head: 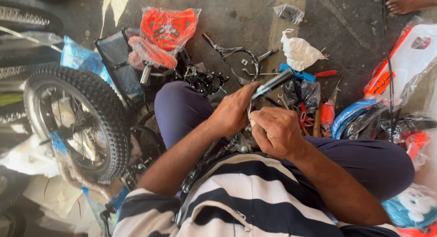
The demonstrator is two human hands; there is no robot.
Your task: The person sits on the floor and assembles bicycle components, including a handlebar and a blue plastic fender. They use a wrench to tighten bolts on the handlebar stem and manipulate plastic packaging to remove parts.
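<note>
Stained grey concrete floor, sunlit patches

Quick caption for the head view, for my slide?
Seated person's left hand holds a grey tool beside the right hand, above bicycle parts and a knobby wheel on the floor.

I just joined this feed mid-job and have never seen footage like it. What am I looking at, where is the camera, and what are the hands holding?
There is no machine here: a camera worn on a person's head looks down at their own bare hands. The left hand grips a slim dark tool; the right hand pinches a small part I cannot make out, over a black metal piece on the lap. On the concrete floor lie a small bicycle wheel, an orange plastic part in a bag, hand tools and wrapped parts.
</note>
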